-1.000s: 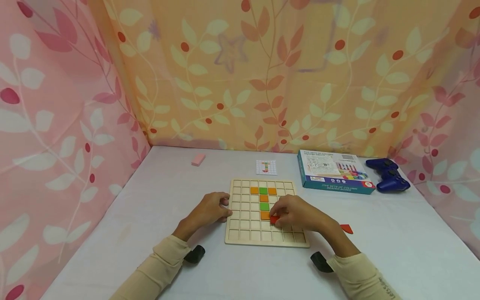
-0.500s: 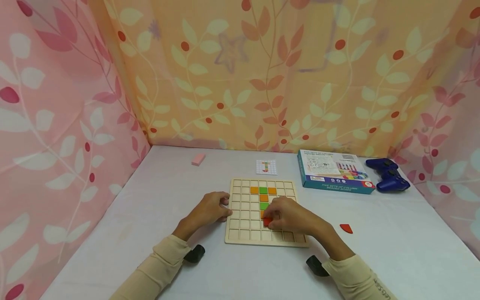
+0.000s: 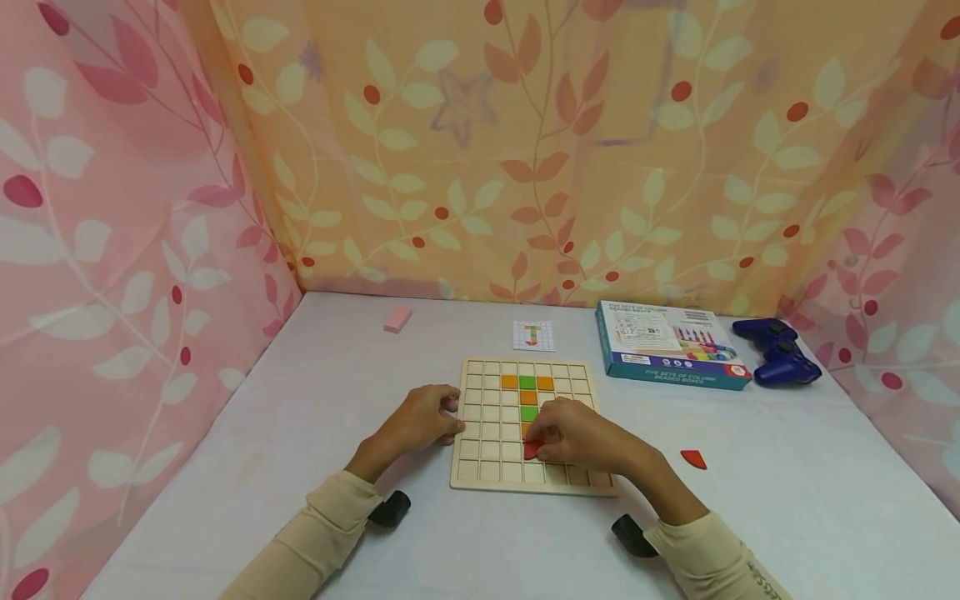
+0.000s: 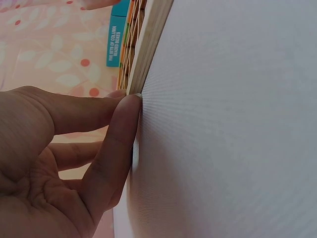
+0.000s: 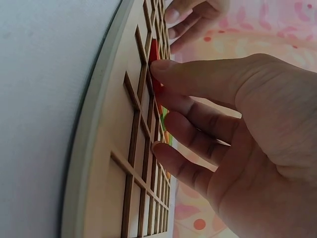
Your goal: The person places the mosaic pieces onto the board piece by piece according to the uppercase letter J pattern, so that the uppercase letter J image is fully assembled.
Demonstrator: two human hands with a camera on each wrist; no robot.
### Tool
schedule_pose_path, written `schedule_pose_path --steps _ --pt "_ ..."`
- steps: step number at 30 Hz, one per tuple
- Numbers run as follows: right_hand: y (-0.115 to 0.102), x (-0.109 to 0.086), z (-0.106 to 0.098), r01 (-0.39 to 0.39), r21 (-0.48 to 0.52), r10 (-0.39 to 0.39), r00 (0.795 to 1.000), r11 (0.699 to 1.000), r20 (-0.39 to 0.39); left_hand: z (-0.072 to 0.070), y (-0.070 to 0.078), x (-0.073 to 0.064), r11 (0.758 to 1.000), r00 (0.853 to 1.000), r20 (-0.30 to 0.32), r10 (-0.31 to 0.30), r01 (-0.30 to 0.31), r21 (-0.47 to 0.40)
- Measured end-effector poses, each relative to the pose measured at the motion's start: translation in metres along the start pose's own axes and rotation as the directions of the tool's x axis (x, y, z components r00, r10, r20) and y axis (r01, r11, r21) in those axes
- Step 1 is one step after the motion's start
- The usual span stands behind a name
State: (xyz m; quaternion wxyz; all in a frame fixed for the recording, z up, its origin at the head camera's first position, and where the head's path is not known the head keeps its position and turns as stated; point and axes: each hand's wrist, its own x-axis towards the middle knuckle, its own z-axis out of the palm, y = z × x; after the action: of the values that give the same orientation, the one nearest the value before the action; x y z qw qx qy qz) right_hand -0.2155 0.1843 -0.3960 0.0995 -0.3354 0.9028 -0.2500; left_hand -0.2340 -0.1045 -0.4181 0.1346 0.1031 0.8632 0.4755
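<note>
A light wooden grid board [image 3: 480, 473] lies flat on the white-covered table. My left hand [image 3: 420, 417] holds its left edge; in the left wrist view the thumb and a finger meet at the board's rim [image 4: 151, 44]. Over the lower middle cells, my right hand [image 3: 581, 433] pinches a red tile [image 3: 531, 451], just below a column of orange and green tiles [image 3: 528, 413]. The right wrist view shows the thumb on the red tile [image 5: 154, 47], its far side hidden by fingers. Another red tile [image 3: 693, 459] with a rounded edge lies right of the board.
Behind the board lies a small pattern card [image 3: 533, 336] showing a J shape. A bead-set box [image 3: 671, 343] and a blue game controller [image 3: 780, 350] are at the back right, a pink block [image 3: 397, 319] at the back left. Patterned curtains enclose the table.
My right hand has moved left and slightly toward me, carrying the red tile to the cell under the lowest orange tile. The left hand stays at the board's edge.
</note>
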Motion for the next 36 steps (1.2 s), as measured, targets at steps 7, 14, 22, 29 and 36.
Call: schedule_pose_path --steps 7,14,22,29,36 --pt "-0.002 0.001 0.002 -0.023 0.009 0.023 1.000 1.000 -0.020 0.000 0.001 0.000 1.000 1.000 0.004 -0.003 0.003 -0.006" --pt "-0.001 -0.001 0.000 -0.005 0.048 0.005 1.000 0.999 -0.016 0.000 -0.001 0.001 1.000 1.000 0.002 -0.004 0.004 -0.001" --pt "0.016 -0.013 -0.011 -0.096 0.126 0.102 0.994 0.987 -0.042 0.002 -0.002 0.001 1.000 1.000 -0.010 0.008 -0.008 0.013" --pt "0.040 -0.044 -0.030 -0.161 0.093 0.170 0.981 0.982 -0.090 0.001 0.000 -0.001 1.000 1.000 -0.010 -0.005 0.005 0.004" --pt "0.063 -0.087 -0.049 -0.196 0.033 0.198 0.967 0.980 -0.159 0.001 0.000 -0.001 1.000 1.000 -0.006 -0.004 0.004 0.006"
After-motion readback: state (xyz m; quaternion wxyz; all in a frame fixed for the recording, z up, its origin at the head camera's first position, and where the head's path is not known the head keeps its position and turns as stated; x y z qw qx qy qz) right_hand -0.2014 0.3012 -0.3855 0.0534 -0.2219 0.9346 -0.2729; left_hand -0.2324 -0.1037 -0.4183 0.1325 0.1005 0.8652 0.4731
